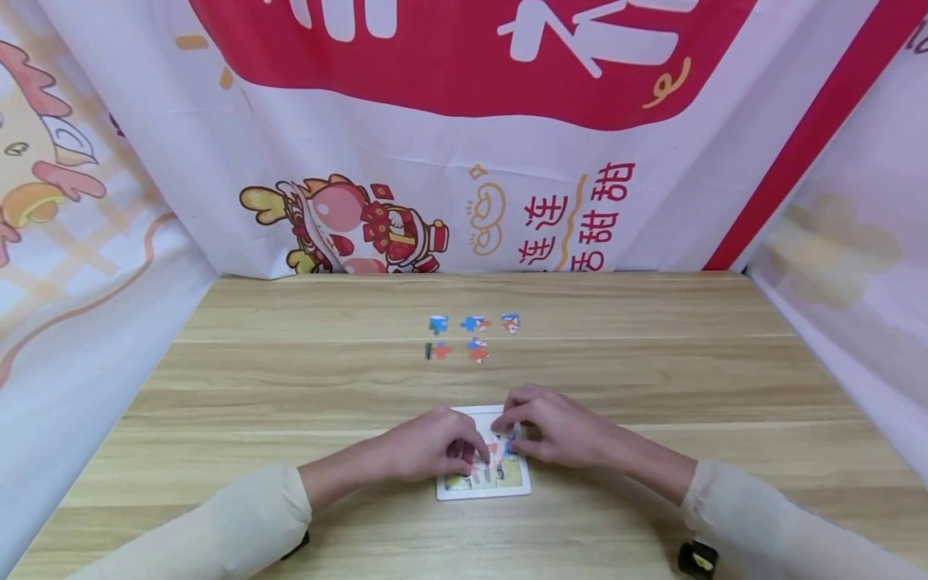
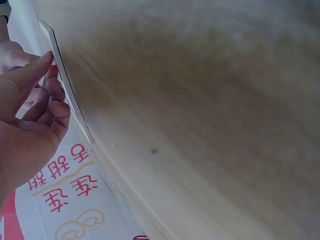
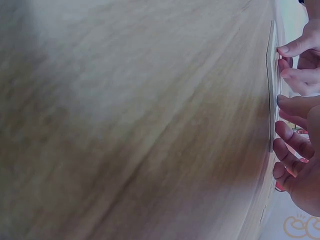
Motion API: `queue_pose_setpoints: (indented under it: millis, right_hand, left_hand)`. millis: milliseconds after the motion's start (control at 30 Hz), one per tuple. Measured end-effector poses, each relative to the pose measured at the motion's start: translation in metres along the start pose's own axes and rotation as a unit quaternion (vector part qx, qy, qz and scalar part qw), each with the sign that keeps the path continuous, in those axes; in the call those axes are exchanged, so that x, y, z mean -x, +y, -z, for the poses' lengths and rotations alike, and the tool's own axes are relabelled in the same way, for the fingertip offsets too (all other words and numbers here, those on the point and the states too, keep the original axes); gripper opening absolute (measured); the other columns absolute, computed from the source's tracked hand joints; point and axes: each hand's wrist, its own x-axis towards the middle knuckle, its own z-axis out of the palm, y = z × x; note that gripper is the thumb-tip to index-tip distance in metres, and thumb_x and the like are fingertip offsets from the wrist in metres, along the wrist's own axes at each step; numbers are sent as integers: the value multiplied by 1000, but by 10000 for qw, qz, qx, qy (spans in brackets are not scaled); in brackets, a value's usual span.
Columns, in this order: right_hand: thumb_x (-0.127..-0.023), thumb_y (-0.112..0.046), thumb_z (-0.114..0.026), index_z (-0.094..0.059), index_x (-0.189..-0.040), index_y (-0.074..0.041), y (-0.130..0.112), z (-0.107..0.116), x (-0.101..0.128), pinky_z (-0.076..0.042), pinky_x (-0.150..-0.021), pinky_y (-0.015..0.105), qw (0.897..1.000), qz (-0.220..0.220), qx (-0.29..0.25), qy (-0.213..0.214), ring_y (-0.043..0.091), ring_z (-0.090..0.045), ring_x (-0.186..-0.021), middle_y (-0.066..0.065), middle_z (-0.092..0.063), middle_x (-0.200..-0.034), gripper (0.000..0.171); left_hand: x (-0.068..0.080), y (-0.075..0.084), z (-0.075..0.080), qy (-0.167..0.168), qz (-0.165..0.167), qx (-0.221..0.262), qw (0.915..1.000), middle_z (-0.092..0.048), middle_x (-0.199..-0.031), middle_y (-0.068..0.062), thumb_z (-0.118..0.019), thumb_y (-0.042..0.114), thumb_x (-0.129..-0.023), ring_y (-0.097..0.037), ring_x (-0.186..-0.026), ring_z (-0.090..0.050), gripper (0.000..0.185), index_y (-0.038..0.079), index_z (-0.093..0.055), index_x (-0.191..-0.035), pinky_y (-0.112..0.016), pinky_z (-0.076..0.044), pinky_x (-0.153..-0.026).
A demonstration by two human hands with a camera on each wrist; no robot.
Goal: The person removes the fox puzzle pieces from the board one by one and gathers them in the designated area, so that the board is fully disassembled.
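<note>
A white-rimmed puzzle tray (image 1: 484,495) lies on the table in the head view, partly filled with picture pieces. Over its left side, my left hand (image 1: 442,443) has curled fingers, with thumb and index finger pinching at a puzzle piece (image 1: 480,474) low in the tray. From the right, my right hand (image 1: 561,427) reaches over the tray's edge, its thumb and index finger around a blue puzzle piece (image 1: 511,446). The fingers partly cover the pieces. Both wrist views show the tray edge-on (image 2: 70,95) (image 3: 271,90), with fingertips at its surface.
Beyond the tray, several loose puzzle pieces lie in two rows, among them a blue-and-green one (image 1: 438,324) and a red one (image 1: 478,351). The wooden table (image 1: 290,387) meets a printed cloth backdrop (image 1: 435,145) behind and cloth at both sides.
</note>
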Motion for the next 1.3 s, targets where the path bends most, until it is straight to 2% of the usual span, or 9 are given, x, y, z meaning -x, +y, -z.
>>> queue_pose_setpoints:
  millis: [500, 733, 1167, 1300]
  right_hand:
    - [-93, -14, -79, -80, -114, -15, 0, -1, -2, -49, -83, 26, 10000, 42, -72, -54, 8, -53, -97, -6, -63, -107, 21]
    - [-92, -12, -79, -81, -112, -14, 3, -2, -2, -48, -81, 24, 9995, 32, -317, -40, 8, -52, -95, -8, -61, -104, 20]
    - [-93, -10, -78, -81, -109, -16, 5, -3, -3, -50, -84, 28, 9967, -156, -793, -95, 13, -56, -96, -8, -63, -104, 17]
    - [-93, -9, -78, -79, -108, -16, 3, -2, -4, -51, -83, 29, 9950, -223, -972, -103, 13, -57, -95, -7, -64, -103, 16]
  left_hand:
    - [-1, 7, 0, -384, -170, -198, 9989, -60, -80, 9, -79, 2, -89, 3, -72, -49, 23, 7, -79, -111, -14, -46, -67]
    - [0, 9, 0, -600, -199, -432, 9971, -69, -99, 2, -76, 4, -92, 4, -77, -50, 28, 8, -78, -120, -14, -47, -74]
    - [2, 8, -2, -517, -263, -477, 9972, -70, -104, 1, -74, 5, -94, 3, -87, -55, 28, 9, -77, -122, -15, -48, -78]
    - [3, 8, -1, -544, -318, -539, 9966, -69, -102, 1, -74, 5, -95, 3, -84, -52, 29, 9, -77, -123, -14, -46, -77]
